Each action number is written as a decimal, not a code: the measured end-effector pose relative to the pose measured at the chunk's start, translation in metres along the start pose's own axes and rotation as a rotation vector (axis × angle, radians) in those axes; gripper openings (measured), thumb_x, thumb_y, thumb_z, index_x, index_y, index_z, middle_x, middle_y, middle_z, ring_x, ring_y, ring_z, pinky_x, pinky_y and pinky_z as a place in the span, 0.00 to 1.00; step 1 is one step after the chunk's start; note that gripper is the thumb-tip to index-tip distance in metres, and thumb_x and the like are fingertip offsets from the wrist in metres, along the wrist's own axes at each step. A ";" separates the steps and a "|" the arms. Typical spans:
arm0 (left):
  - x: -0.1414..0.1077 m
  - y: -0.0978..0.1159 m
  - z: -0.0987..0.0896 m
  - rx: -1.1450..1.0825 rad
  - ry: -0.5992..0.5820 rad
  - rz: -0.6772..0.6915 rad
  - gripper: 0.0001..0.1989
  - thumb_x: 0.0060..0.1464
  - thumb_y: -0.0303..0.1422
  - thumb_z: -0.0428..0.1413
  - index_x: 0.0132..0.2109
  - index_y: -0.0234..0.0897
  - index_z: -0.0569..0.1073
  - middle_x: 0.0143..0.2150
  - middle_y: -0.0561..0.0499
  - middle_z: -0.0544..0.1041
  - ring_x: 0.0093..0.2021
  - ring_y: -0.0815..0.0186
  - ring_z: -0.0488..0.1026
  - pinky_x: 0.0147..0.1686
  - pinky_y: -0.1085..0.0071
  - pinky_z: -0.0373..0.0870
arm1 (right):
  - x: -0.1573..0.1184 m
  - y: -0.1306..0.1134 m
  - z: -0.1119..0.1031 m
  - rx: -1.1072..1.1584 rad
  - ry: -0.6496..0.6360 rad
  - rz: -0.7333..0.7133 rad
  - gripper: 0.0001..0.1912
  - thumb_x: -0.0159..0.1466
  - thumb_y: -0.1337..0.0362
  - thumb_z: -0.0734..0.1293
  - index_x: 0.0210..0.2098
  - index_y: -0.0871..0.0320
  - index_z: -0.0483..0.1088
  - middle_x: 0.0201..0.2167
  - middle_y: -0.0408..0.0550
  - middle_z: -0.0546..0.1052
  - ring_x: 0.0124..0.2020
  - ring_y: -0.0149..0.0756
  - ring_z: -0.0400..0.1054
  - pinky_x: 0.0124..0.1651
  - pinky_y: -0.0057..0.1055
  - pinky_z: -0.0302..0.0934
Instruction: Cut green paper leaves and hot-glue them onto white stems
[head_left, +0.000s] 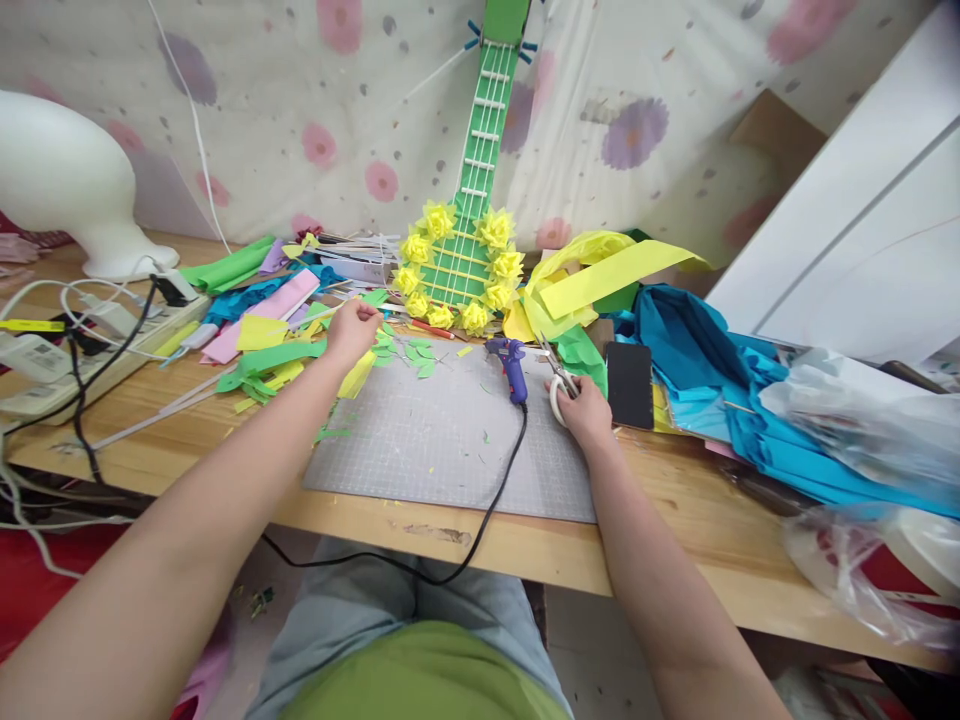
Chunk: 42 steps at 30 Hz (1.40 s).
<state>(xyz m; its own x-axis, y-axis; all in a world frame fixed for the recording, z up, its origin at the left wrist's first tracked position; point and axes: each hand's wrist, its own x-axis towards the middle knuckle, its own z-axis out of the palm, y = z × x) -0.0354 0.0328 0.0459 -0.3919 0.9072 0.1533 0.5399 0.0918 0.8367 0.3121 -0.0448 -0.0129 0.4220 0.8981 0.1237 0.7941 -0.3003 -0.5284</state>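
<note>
My right hand (589, 412) is closed on a pair of scissors (556, 388) with pale handles, the blades pointing away over the right of the grey cutting mat (450, 460). Fingers pinched together, my left hand (352, 332) is over the paper scraps at the mat's back left; what it holds, if anything, is hidden. Small green paper leaves (421, 357) lie just right of it. Between the hands rests a blue glue gun (511, 370) with a black cord. A green paper guitar (474, 200), edged with yellow paper flowers (495, 229), leans upright against the wall.
Green, yellow and pink paper pieces (262, 318) crowd the left, beside a power strip (105, 345) and a white foam head (67, 180). On the right are a black phone-like slab (630, 385), blue paper (690, 330) and a plastic-wrapped roll (892, 570). The glue gun's cord hangs over the table's front edge.
</note>
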 end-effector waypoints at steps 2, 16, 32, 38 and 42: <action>0.002 -0.004 -0.017 -0.060 -0.032 0.014 0.06 0.45 0.31 0.55 0.33 0.36 0.70 0.29 0.53 0.70 0.24 0.72 0.68 0.27 0.71 0.71 | 0.000 0.000 0.000 0.000 -0.002 0.003 0.22 0.53 0.46 0.62 0.37 0.57 0.66 0.34 0.50 0.73 0.36 0.41 0.66 0.36 0.33 0.56; 0.009 -0.035 -0.089 0.626 -0.147 0.031 0.14 0.40 0.45 0.56 0.27 0.39 0.70 0.27 0.51 0.74 0.31 0.62 0.71 0.29 0.71 0.64 | -0.003 -0.004 0.007 -0.113 0.028 -0.006 0.23 0.56 0.57 0.60 0.47 0.63 0.64 0.44 0.58 0.69 0.46 0.45 0.64 0.46 0.36 0.57; 0.011 -0.056 -0.055 0.701 -0.143 0.264 0.16 0.37 0.27 0.56 0.39 0.41 0.70 0.46 0.44 0.71 0.51 0.53 0.66 0.50 0.61 0.62 | 0.002 -0.006 0.010 -0.204 0.108 -0.262 0.18 0.54 0.64 0.60 0.44 0.64 0.63 0.39 0.57 0.70 0.41 0.43 0.63 0.43 0.35 0.56; 0.029 -0.038 -0.045 0.616 -0.038 0.172 0.08 0.45 0.31 0.54 0.36 0.40 0.70 0.43 0.45 0.74 0.45 0.56 0.70 0.45 0.60 0.65 | 0.003 -0.005 0.008 -0.153 0.087 -0.216 0.18 0.54 0.65 0.60 0.44 0.62 0.58 0.38 0.55 0.71 0.40 0.43 0.64 0.40 0.34 0.56; 0.058 -0.035 -0.034 0.611 -0.033 0.120 0.08 0.44 0.30 0.56 0.36 0.36 0.70 0.41 0.45 0.74 0.45 0.56 0.69 0.47 0.58 0.63 | 0.005 -0.002 0.010 -0.180 0.125 -0.246 0.16 0.54 0.66 0.59 0.43 0.62 0.59 0.39 0.56 0.71 0.41 0.44 0.64 0.42 0.35 0.56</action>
<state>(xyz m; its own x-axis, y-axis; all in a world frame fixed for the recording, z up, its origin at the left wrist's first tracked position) -0.1023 0.0687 0.0438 -0.2845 0.9369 0.2033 0.9112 0.1984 0.3611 0.3083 -0.0365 -0.0193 0.2495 0.9079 0.3369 0.9388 -0.1414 -0.3141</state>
